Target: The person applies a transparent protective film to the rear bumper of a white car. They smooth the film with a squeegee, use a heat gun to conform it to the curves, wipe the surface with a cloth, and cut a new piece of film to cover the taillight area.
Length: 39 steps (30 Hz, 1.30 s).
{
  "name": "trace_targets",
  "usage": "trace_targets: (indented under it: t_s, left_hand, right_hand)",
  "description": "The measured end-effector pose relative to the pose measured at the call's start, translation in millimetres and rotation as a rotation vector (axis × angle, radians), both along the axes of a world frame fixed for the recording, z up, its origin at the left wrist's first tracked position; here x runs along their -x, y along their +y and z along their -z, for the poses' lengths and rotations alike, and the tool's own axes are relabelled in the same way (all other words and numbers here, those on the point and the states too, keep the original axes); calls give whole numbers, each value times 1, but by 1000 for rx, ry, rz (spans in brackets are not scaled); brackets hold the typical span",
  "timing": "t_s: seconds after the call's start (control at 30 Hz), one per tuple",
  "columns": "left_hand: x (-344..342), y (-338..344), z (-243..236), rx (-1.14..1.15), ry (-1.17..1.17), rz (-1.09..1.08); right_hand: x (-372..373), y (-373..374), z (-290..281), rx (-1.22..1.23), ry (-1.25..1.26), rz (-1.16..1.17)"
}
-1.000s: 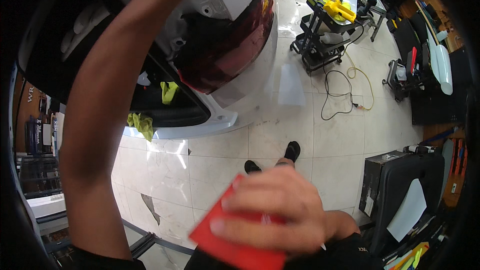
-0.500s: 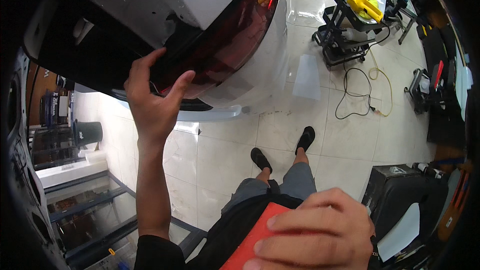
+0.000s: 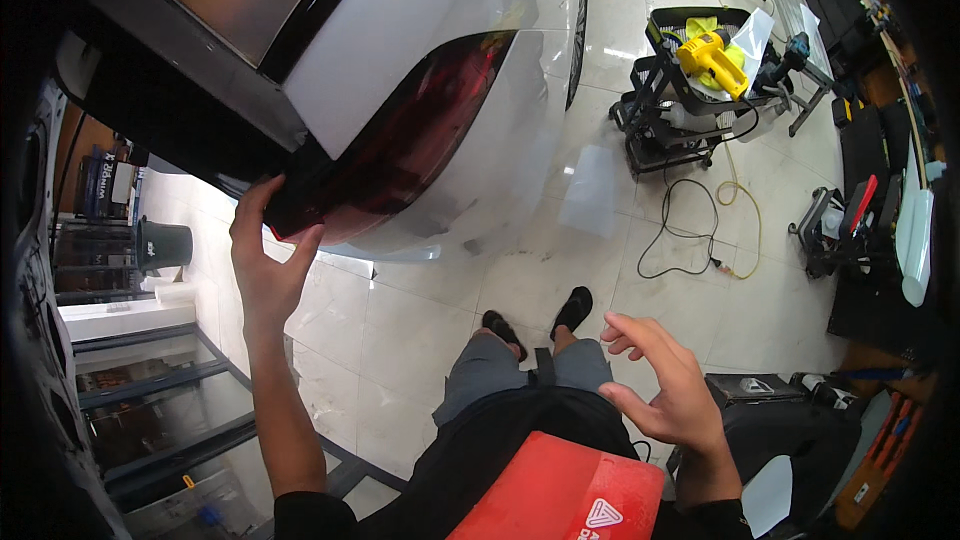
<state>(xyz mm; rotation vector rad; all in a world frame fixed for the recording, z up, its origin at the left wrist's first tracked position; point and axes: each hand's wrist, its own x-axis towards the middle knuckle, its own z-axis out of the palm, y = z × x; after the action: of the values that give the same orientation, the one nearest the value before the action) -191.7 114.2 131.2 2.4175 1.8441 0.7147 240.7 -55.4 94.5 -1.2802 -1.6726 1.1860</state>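
My left hand (image 3: 268,265) reaches up to the car's rear, with thumb and fingers spread around the inner corner of the dark red tail light (image 3: 425,130). The fingertips seem to touch the black trim there; whether they press on it, I cannot tell. Silver-white bodywork (image 3: 530,130) surrounds the lamp. My right hand (image 3: 665,385) hovers above my lap at the right, fingers apart and a little curled, holding nothing. Just left of it, a red pouch (image 3: 570,485) with a white mark lies against my black apron.
A black trolley (image 3: 690,105) carries a yellow heat gun (image 3: 712,62) and cloths. Cables (image 3: 690,230) loop across the tiled floor beside it. At the left are a dark green bucket (image 3: 165,245) and a metal frame (image 3: 170,380). Black cases (image 3: 770,420) stand at the right.
My right hand has left the red pouch and moved out to the right with its fingers apart. My left hand stays by the tail light's corner while the view has shifted.
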Motion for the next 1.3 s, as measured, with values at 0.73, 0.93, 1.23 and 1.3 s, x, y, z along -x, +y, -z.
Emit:
trace_targets:
  t_s: [0.73,0.93,1.23,1.3]
  left_hand:
    - [-15,-6,-3,62,-160,-140]
    - [-48,-6,-21,99,-70,-331]
    - [-56,-13,-24,77,-56,-364]
    - [-55,-6,-18,50,-104,-285]
  right_hand:
    - [17,29,-19,190,-217,-66]
    - [-28,66,-25,239,-349,-222]
    - [-136,124,-7,151,-393,-230]
    - [-152,135,-9,179,-404,-249]
